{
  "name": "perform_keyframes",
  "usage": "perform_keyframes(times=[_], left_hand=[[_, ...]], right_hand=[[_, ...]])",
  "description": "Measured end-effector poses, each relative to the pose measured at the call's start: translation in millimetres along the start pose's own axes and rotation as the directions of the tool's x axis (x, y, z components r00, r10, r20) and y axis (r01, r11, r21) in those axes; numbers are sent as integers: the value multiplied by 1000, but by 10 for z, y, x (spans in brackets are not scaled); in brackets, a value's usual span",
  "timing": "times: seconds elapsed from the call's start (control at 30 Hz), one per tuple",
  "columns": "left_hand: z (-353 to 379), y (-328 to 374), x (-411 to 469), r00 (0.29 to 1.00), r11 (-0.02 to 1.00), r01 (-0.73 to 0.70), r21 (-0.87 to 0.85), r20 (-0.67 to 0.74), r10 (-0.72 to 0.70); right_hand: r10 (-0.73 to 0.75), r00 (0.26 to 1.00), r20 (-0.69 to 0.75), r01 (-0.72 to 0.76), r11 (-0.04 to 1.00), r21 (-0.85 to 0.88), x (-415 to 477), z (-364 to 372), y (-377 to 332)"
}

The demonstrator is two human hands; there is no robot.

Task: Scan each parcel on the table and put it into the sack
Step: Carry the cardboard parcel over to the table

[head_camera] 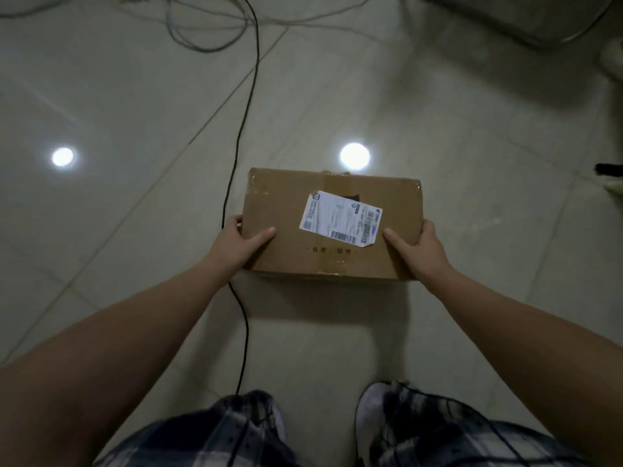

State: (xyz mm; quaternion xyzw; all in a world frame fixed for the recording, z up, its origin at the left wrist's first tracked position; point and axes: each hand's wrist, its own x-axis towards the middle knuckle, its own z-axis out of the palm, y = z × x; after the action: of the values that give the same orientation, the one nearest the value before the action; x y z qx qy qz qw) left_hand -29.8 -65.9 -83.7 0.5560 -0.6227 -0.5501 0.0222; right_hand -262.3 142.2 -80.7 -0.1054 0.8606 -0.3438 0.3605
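A brown cardboard parcel (290, 210), sealed with tape, is held out in front of me above the tiled floor. A white shipping label (340, 217) with barcodes is stuck askew on its top face. My left hand (241, 242) grips the parcel's left near corner, thumb on top and fingers round the side. My right hand (421, 251) grips the right near corner the same way. No sack, table or scanner is in view.
A thin black cable (236, 153) runs across the glossy floor from the top to my feet, passing just left of the parcel. Pale cables (202, 32) loop at the top. A grey object (526, 18) sits at the top right. My shoes (374, 409) show below.
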Motion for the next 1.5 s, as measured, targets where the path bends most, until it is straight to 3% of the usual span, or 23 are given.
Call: perform_keyframes(times=[0.23, 0.57, 0.87, 1.17, 1.5], left_hand=[[-534, 877, -451, 991, 997, -17, -70, -132, 8], [-1801, 2674, -2316, 985, 992, 53, -113, -159, -70], [-2933, 4188, -3510, 977, 991, -17, -136, -211, -12], [-3419, 5012, -3414, 967, 977, -143, -159, -232, 104], [-3349, 6327, -2411, 953, 955, -226, -192, -249, 176]], right_hand=[[-38, 998, -43, 38, 999, 15, -357, -319, -1000], [-34, 999, 2, 34, 999, -22, -2094, -1557, -2943], [-117, 993, -3, 117, 992, -49, -3309, -2513, -4597], [-192, 976, -99, 191, 981, -19, -3337, -2806, -5487], [-253, 958, -138, 254, 967, -16, -2138, -3329, -6520]])
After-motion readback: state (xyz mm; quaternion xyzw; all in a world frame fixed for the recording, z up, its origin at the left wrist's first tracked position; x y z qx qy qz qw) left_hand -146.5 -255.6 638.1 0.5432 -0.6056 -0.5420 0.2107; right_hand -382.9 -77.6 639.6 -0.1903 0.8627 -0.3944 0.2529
